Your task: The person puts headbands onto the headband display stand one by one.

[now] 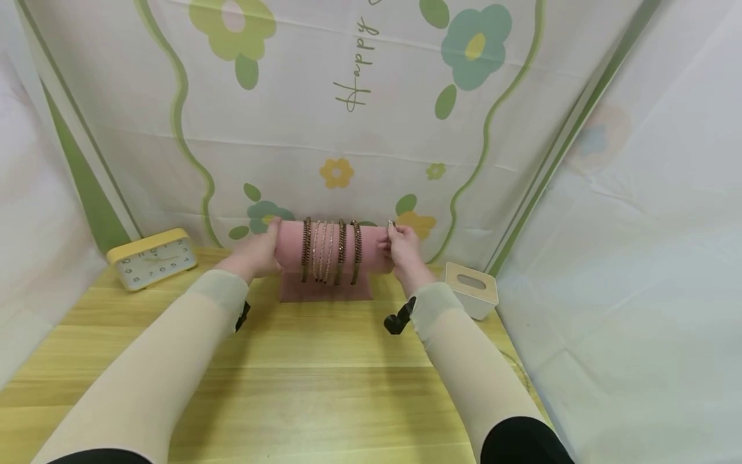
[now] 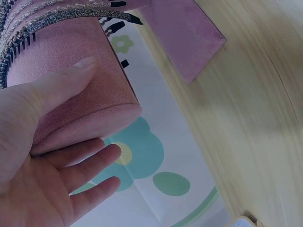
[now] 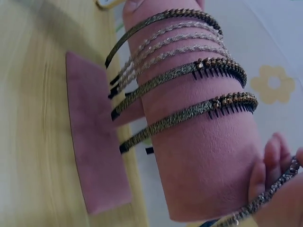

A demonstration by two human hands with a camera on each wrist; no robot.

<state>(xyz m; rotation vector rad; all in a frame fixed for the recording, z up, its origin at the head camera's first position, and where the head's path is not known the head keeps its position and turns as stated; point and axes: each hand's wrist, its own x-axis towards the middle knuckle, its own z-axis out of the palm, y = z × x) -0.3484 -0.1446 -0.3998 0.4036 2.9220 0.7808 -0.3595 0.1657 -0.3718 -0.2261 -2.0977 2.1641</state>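
Note:
A pink velvet headband stand (image 1: 371, 248) has a thick horizontal roll above a flat base (image 3: 94, 137). My left hand (image 1: 254, 253) grips the roll's left end; in the left wrist view its thumb lies along the velvet and the other fingers spread past the end. Around the roll sit several headbands: dark beaded ones with comb teeth (image 3: 234, 100) and three pale braided ones (image 3: 184, 49). At the right end, my right hand (image 1: 407, 252) pinches another glittery headband (image 3: 265, 195), partly cut off in the right wrist view. Some of its fingers are beside the velvet.
A yellow-topped clock (image 1: 155, 259) stands at the back left of the wooden table (image 1: 313, 386). To the right is a white tissue box (image 1: 472, 299) with a wood-toned lid. Flower-printed cloth (image 1: 278, 129) hangs close behind the stand, and white cloth encloses both sides.

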